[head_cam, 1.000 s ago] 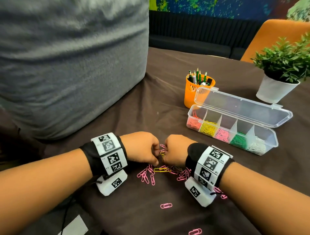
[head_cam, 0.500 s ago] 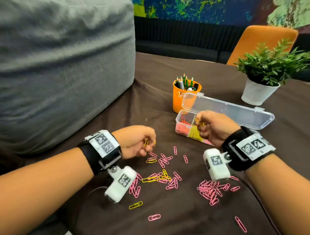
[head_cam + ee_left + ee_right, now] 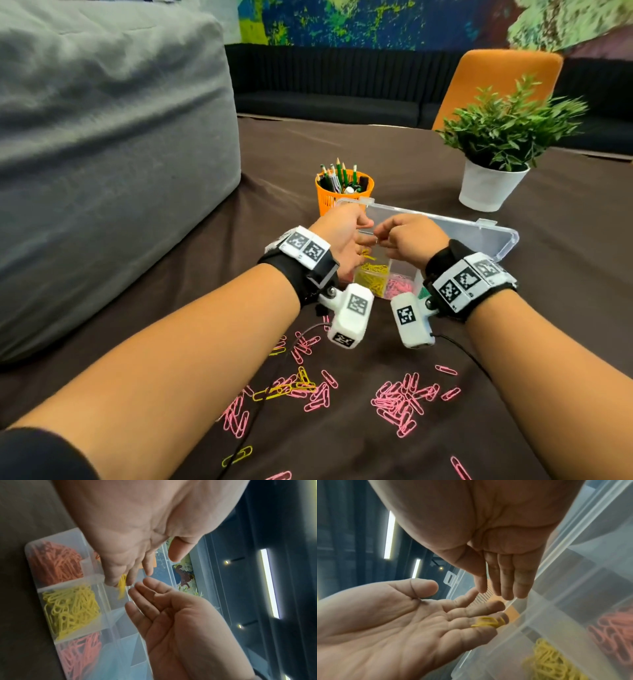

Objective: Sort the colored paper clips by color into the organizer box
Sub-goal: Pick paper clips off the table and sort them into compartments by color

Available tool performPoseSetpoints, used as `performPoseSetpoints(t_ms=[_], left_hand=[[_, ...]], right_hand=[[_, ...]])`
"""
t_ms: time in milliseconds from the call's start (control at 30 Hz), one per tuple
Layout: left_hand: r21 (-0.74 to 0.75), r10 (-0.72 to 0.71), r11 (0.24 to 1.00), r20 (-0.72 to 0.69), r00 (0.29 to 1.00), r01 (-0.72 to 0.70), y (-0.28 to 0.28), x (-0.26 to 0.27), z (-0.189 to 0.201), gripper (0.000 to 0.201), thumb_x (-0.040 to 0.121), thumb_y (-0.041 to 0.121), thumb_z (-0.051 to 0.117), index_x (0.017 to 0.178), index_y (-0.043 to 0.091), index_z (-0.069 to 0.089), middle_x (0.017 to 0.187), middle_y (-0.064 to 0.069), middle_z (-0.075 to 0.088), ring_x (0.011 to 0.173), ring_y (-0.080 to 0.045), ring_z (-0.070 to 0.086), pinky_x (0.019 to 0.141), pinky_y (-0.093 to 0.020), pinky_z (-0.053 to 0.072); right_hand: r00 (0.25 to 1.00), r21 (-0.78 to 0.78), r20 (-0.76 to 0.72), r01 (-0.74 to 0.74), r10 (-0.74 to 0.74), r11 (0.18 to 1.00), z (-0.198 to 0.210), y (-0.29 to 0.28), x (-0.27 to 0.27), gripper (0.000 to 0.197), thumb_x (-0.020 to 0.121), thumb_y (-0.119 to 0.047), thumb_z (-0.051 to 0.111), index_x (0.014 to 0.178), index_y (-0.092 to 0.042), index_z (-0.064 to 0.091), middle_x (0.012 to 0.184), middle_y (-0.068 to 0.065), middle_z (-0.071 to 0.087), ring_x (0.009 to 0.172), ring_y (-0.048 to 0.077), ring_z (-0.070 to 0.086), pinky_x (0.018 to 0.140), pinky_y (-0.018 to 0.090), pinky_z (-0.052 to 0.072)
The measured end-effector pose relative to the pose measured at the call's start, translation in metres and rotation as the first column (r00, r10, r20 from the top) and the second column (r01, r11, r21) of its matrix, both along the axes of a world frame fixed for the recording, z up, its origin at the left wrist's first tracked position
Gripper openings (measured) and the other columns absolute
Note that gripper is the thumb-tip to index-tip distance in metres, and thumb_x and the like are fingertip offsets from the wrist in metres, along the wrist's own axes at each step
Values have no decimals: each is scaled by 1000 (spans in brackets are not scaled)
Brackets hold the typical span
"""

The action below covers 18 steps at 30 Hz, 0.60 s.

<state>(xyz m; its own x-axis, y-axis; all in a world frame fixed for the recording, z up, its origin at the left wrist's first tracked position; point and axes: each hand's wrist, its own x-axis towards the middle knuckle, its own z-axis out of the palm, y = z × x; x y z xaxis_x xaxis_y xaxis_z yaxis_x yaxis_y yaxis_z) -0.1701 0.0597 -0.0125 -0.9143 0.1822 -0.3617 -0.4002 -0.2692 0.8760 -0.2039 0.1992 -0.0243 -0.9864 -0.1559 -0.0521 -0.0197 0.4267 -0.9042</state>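
The clear organizer box [image 3: 416, 278] lies open with its lid [image 3: 476, 236] folded back. Both hands hover over its left end. My left hand [image 3: 342, 236] is open, palm tilted, with yellow clips [image 3: 488, 622] lying on its fingertips above the yellow compartment [image 3: 371, 277]. My right hand [image 3: 407, 240] faces it with straight fingers [image 3: 506, 582] and holds nothing. The left wrist view shows orange clips [image 3: 54, 563], yellow clips [image 3: 72, 609] and pink clips [image 3: 80, 654] in separate compartments. Loose pink clips [image 3: 400, 401] and a mixed pink and yellow heap [image 3: 298, 387] lie on the brown cloth.
An orange pencil cup [image 3: 342, 192] stands just behind the box. A potted plant [image 3: 489, 185] is at the back right, and a big grey cushion [image 3: 102, 154] fills the left. An orange chair [image 3: 496, 78] stands beyond the table. A lone yellow clip [image 3: 236, 455] lies near the front.
Both hands left the loose clips on the cloth and rose to the box, the right first, the left after it with yellow clips. Both have opened above the yellow compartment.
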Motion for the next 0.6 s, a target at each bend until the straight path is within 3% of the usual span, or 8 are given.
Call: performPoseSetpoints(t_ms=[133,267,300,367,433,467,533,600], left_hand=[[-156,-13,988,-102,995,-4,-11,0,0,32,87,13,47,115,8,63,93,-9,53,76,-17,43,67,-28,34],[-448,-113,894,-200,973,12,-43,24,15,11,95,7,54,98,11,64,96,-12,64,84,-19,63,72,-27,51],[-598,-235,799,-216,948,62,-55,33,17,11,93,5,57,93,13,65,89,-10,66,77,-17,62,68,-26,52],[-907,-527,406,-131,840,114,-80,54,16,11,86,9,65,85,19,71,78,-1,71,67,-11,61,67,-25,51],[-993,-676,4,84,732,118,-99,76,11,9,80,16,68,80,22,75,73,5,73,62,-5,60,66,-21,49],[-984,-686,-112,178,705,139,-107,87,6,8,79,19,69,80,23,75,73,7,72,60,-3,59,64,-20,48],[-964,-672,-192,265,692,183,-117,106,-3,5,78,25,72,81,25,76,72,12,72,61,-1,60,64,-20,49],[-963,-653,-172,270,708,209,-122,120,-11,12,77,34,78,83,24,75,71,12,71,61,-1,60,64,-21,49]], right_hand=[[963,280,-266,37,40,959,7,4,21,12,82,-9,58,78,-19,64,76,-1,65,70,16,59,64,27,49],[911,378,-346,-85,226,922,11,-5,60,8,80,-19,67,80,-21,60,71,-6,59,67,13,55,61,24,43],[895,430,-301,-180,328,885,12,-11,69,7,80,-21,70,79,-21,62,70,-7,60,67,11,55,62,22,42],[827,556,-161,-374,538,742,8,-27,87,6,80,-26,71,77,-25,65,71,-10,62,69,5,57,66,21,44],[749,648,-49,-480,661,592,3,-48,101,5,80,-25,69,80,-30,67,73,-12,61,74,9,59,72,25,48],[725,685,-15,-494,688,536,-1,-60,106,7,80,-23,67,81,-30,67,72,-12,59,76,11,59,72,25,47],[709,746,20,-480,705,461,-8,-80,111,12,82,-20,63,72,-26,59,68,-12,53,76,15,55,69,24,41],[706,778,44,-468,706,419,-12,-91,114,17,82,-21,61,67,-25,54,68,-10,54,77,18,56,69,25,41]])
